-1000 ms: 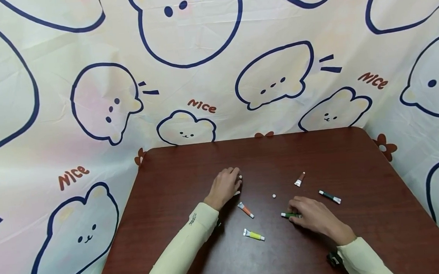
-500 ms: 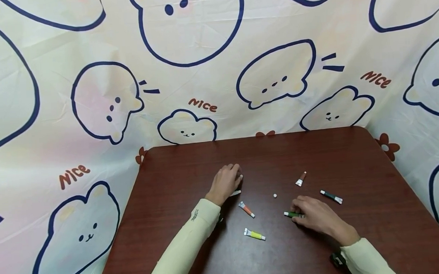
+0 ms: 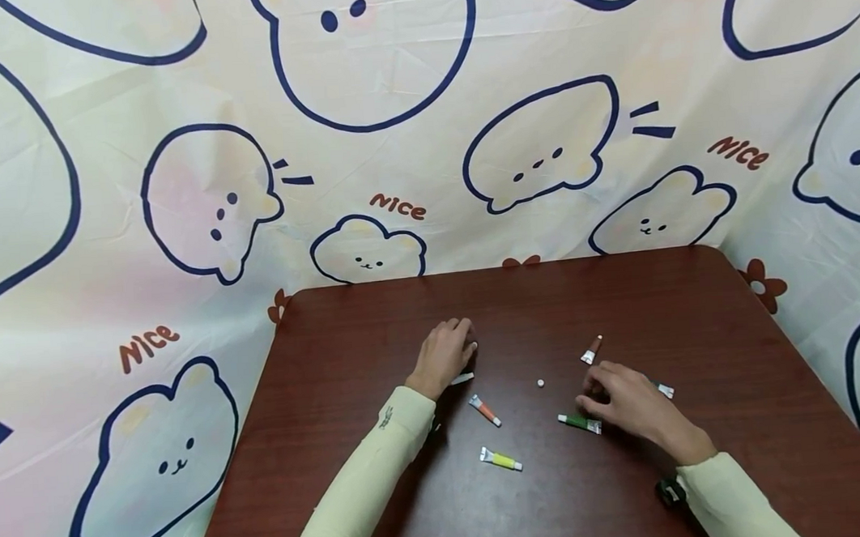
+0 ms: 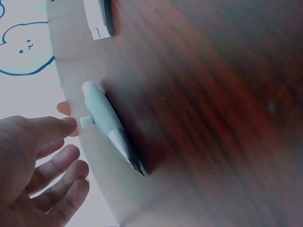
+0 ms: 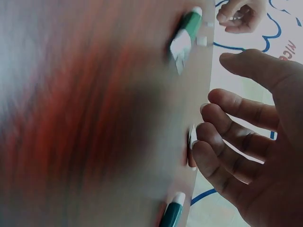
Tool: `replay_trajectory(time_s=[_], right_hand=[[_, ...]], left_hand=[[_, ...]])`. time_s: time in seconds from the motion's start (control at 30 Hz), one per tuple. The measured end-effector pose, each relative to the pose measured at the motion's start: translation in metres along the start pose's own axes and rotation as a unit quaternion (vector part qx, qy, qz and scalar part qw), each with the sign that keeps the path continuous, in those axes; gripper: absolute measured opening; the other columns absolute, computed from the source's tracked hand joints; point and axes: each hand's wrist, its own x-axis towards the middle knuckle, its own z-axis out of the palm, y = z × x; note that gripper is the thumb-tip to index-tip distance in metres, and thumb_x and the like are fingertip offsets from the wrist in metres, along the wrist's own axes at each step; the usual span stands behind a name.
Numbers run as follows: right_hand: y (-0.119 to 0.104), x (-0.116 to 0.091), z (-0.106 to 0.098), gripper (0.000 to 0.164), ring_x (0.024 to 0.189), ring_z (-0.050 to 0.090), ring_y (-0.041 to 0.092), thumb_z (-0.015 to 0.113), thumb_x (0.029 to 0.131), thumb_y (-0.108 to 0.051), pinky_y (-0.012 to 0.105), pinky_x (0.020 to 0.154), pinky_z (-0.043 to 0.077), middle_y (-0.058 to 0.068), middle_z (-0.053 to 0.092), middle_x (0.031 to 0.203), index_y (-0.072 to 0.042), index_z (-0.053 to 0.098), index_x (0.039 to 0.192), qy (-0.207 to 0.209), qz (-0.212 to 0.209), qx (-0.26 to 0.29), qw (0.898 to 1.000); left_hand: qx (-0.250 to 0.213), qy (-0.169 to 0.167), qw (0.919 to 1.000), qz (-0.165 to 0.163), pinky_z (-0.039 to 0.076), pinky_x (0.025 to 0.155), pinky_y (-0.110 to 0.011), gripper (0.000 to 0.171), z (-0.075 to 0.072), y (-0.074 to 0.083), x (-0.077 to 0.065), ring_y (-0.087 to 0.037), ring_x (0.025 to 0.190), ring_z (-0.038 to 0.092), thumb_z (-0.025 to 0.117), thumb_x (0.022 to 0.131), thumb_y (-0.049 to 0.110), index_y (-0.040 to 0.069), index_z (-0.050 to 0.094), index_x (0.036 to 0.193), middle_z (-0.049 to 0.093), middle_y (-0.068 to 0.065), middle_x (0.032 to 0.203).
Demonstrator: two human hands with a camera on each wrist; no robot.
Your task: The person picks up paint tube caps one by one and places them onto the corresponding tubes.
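Observation:
My left hand [image 3: 443,355] reaches over the back middle of the table with fingers curled. In the left wrist view its thumb tip meets a small white cap [image 4: 86,121], which it seems to pinch; the index fingertip is mostly hidden. Just under that hand lies a white paint tube [image 4: 105,116]. My right hand [image 3: 630,404] hovers with loosely bent fingers, holding nothing, just right of a green paint tube [image 3: 580,424] on the table. Past its fingers are a brown paint tube [image 3: 592,349] and a dark teal one [image 3: 665,389], partly covered by the hand.
An orange paint tube [image 3: 484,410] and a yellow one [image 3: 502,459] lie on the brown table [image 3: 360,329] between the arms. A loose white cap [image 3: 541,383] sits near the middle. Patterned cloth [image 3: 388,165] hangs behind and beside the table.
My right hand has let go of the green tube and moved slightly right and away from me, now covering part of the teal tube. My left hand has hardly moved.

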Motion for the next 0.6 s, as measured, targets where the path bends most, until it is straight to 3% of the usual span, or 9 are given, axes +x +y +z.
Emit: replay_trajectory(time_s=[0.33,0.6], right_hand=[[0.015,0.011,-0.010,0.017,0.081,0.059,0.011,0.084,0.096,-0.028,0.039,0.073,0.054,-0.001,0.068,0.096,-0.015,0.073,0.098,-0.012,0.046,0.011,0.999],[0.023,0.026,-0.015,0.018,0.080,0.058,0.014,0.083,0.097,-0.027,0.038,0.073,0.053,0.001,0.068,0.095,-0.013,0.073,0.099,-0.008,0.052,0.005,0.999]], left_hand=[[0.022,0.005,0.9997,0.003,0.063,0.086,-0.044,0.023,0.000,-0.002,0.002,-0.030,0.099,0.073,0.082,0.100,0.020,0.009,0.071,0.116,0.075,-0.010,0.108],[0.028,-0.006,0.9996,-0.001,0.064,0.087,-0.046,0.025,0.000,-0.001,0.004,-0.032,0.100,0.074,0.082,0.099,0.021,0.009,0.070,0.117,0.075,-0.011,0.109]])
